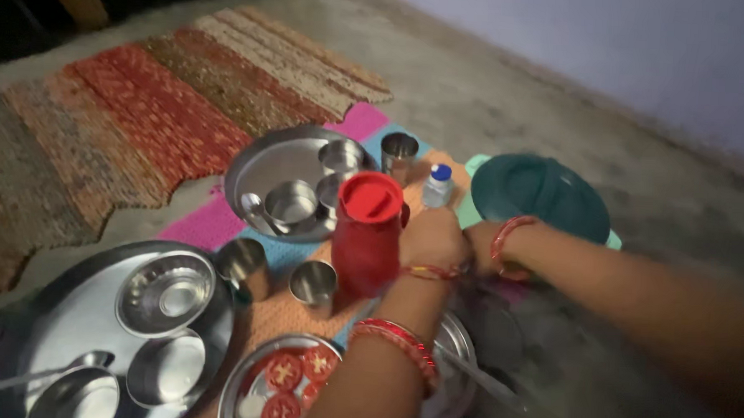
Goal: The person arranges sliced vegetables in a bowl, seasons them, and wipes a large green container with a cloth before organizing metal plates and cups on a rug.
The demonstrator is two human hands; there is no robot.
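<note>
Red jug [366,234]: one, plastic, lidded, upright on the mat among the steel ware; it stands between the two big plates, just left of the hands.
Left hand [434,239]: fist-like, curled closed right beside the jug's handle side and seemingly gripping it; the contact itself is hidden. Forearm rises from the bottom edge, red bangles [395,340] at the wrist.
Right hand [481,243]: mostly hidden behind the left hand; whether open or closed cannot be told. Arm enters from the right, red bangle at the wrist.
Small bottle [437,187]: one, clear with a blue cap, just behind the hands; label too blurred to tell.
Teal plate [540,195]: one, round, plastic, at right rear.
Steel tumblers [313,283]: three counted, two left of the jug, one at rear.
Steel thali, rear [261,166]: one, holding three small bowls and a spoon.
Steel thali, near left [66,313]: one, holding about four bowls and a spoon.
Tomato plate [298,377]: one steel plate, three red slices visible.
Woven rugs [143,99]: red and brown, on the floor at left.
</note>
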